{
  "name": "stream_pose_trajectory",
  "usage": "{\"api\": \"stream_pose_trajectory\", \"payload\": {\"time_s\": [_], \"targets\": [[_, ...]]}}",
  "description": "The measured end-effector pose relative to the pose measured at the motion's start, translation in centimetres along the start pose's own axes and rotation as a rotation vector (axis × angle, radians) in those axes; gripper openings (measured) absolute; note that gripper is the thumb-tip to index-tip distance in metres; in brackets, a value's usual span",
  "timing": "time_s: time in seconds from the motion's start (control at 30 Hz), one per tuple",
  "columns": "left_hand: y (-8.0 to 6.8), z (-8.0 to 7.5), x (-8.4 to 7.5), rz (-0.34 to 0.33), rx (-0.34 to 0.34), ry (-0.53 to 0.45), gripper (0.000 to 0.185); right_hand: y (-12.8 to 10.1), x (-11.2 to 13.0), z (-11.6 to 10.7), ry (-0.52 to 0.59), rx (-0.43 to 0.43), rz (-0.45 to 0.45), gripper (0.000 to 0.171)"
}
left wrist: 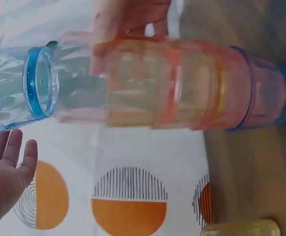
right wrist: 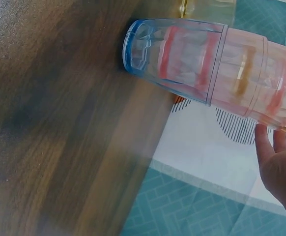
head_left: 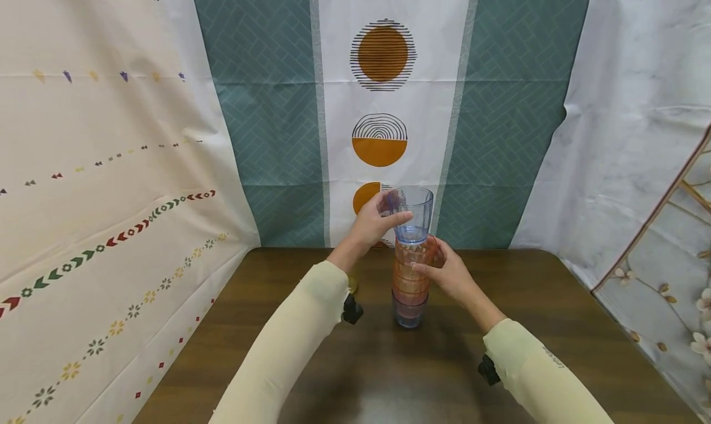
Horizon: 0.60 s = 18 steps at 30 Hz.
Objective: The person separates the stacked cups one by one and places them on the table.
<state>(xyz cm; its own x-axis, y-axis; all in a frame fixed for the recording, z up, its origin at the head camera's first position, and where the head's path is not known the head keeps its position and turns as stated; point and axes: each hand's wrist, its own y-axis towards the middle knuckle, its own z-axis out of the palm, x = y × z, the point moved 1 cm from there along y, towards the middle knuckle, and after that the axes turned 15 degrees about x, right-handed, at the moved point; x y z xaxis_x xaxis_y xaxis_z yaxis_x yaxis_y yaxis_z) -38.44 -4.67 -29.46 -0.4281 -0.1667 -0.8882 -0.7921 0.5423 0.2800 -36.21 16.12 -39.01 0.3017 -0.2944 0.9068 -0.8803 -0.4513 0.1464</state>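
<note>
A clear blue plastic tumbler (head_left: 420,217) is held upright in my left hand (head_left: 373,221), thumb on its near side. Its base sits right at the mouth of the uppermost pink tumbler (left wrist: 79,93) in the left wrist view. Below it rises a column of nested see-through tumblers (head_left: 408,276), pink and yellow ones in alternation. My right hand (head_left: 452,274) grips this column near its top, the thumb across the front. At the bottom, another blue tumbler (right wrist: 143,49) encloses the lowest pink one and stands on the table. The far fingers show only partly through the plastic.
A yellow tumbler (left wrist: 241,230) stands on the brown wooden table (head_left: 378,374), mostly behind my left wrist in the head view. A patterned curtain (head_left: 278,134) hangs along the table's back edge, with cloths at both sides.
</note>
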Motion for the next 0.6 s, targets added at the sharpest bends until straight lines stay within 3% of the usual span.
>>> {"api": "stream_pose_trajectory", "payload": {"time_s": [0.23, 0.5, 0.6], "targets": [[-0.6, -2.3, -0.7, 0.005, -0.029, -0.002, 0.070, -0.9, 2.6, 0.3, 0.007, 0.016, 0.006, 0.083], [-1.7, -4.9, -0.3, -0.018, -0.092, -0.033, 0.073, 0.4, -0.4, -0.1, -0.012, -0.011, 0.001, 0.090], [-2.3, -5.8, 0.1, -0.025, -0.110, -0.028, 0.074, 0.0, 0.3, 0.0, -0.013, -0.004, 0.010, 0.088]]}}
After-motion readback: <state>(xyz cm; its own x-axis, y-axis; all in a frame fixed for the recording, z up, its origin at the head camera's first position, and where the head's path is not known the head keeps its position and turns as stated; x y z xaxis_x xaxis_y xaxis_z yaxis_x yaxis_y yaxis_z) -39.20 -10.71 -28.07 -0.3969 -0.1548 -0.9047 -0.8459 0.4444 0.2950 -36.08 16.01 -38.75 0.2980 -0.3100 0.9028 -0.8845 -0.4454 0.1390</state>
